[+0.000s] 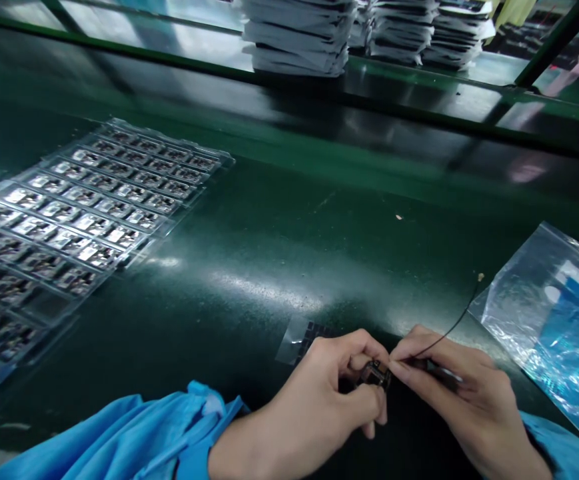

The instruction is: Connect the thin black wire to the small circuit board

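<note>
Quick bench shot from head height. Left hand (309, 393) curled almost closed, thumb and fingers pinching a tiny circuit board (375, 375) by its edges, low over the mat at the front of the bench. Right hand (459, 387) nearly closed too, thumb and forefinger gripping a thin black cable (449, 333) right up by the board, with the fingertips of both hands practically touching. Cable running up and away to the right, ending in a small gold-coloured tip (480, 277) just above the corner of a clear plastic bag (544, 320) with something blue inside. Exact join between cable and board? Hidden behind the fingers, so no telling. Also a pale sliver inside the right hand, too blurry to name.

Dark green bench mat (289, 220) under everything, pretty shiny with glare. Just past the left hand, a small clear film piece with dark square bits (299, 340) flat on the mat. Further left, clear blister trays (184, 148) lying flat and slightly overlapping, with rows of little modules in their pockets. Blue sleeves on both arms, the left cuff (194, 427) all bunched up. Way back on a raised shelf behind a green rail, stacks of white packets (294, 33).
</note>
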Tool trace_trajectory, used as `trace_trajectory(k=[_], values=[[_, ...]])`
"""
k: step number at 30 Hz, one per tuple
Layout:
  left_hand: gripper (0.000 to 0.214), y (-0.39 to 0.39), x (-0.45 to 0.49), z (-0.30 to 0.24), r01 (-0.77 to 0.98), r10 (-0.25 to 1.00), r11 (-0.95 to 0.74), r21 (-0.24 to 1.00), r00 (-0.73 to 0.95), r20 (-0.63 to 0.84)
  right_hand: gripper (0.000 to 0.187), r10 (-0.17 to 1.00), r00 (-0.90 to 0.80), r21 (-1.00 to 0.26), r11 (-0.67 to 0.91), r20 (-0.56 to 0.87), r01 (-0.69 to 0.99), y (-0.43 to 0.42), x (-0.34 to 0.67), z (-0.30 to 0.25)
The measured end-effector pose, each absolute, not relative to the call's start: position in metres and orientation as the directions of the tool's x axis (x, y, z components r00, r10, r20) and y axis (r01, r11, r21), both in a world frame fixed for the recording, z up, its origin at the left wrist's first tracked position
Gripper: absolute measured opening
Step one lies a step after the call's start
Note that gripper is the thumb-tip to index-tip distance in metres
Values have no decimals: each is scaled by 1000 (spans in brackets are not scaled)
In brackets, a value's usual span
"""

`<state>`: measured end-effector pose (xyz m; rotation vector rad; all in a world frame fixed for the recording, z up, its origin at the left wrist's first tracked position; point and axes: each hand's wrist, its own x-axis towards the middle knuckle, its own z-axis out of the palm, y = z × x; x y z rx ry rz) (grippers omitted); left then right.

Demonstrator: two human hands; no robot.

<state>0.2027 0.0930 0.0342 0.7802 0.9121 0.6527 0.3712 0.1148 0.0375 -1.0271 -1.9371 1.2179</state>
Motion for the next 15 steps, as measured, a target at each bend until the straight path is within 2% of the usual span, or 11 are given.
trace_trajectory(k=[7,15], values=[[11,91,200,33,-156,792,506,848,474,-385,15,860,-503,-927,254,85,277,117,370,38],[15,93,202,33,-150,785,528,836,463,-412,19,844,-529,-930,260,88,260,114,372,39]])
